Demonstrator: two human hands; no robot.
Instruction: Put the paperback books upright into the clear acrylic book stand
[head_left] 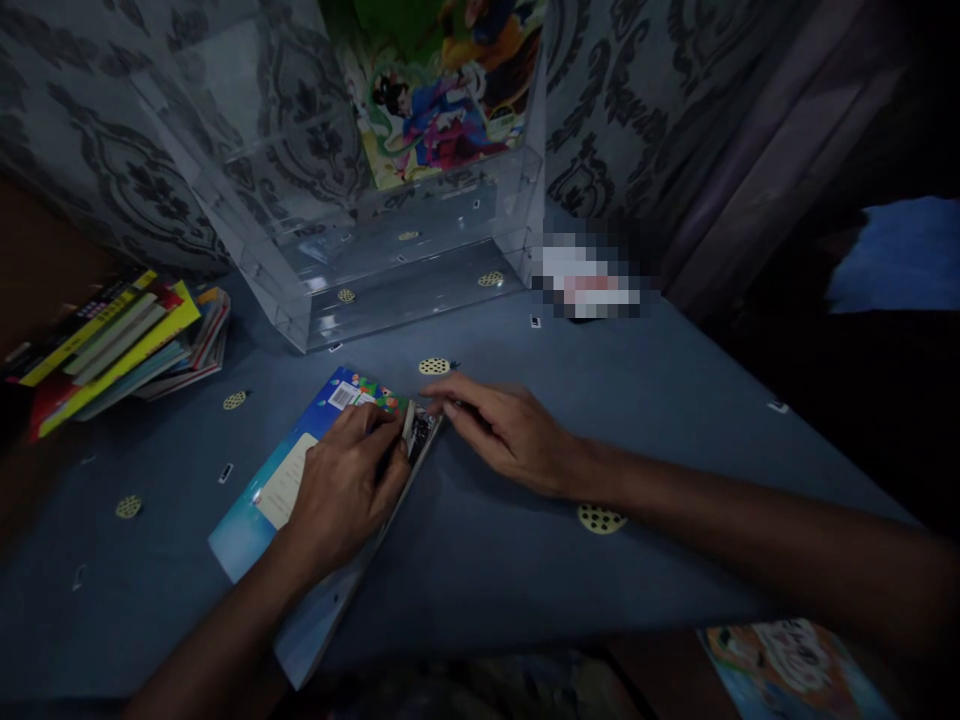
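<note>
A blue book [255,535] with a barcode on its cover lies slanted on the cloth-covered table. My left hand [349,480] rests on it, fingers curled and thumb at its right edge, gripping the cover side. Near the top right corner, a dark printed page shows where the book is slightly parted. Beside that corner is my right hand [510,430], its thumb and fingers drawn together at the tips. Whether anything thin is between those fingertips cannot be made out.
A clear acrylic rack [285,310] stands at the back, with a colourful picture book [442,110] in it. Stacked books [120,345] lie at left. A blurred-out item [592,275] sits right of the rack. Another book [795,665] shows below the table's front edge.
</note>
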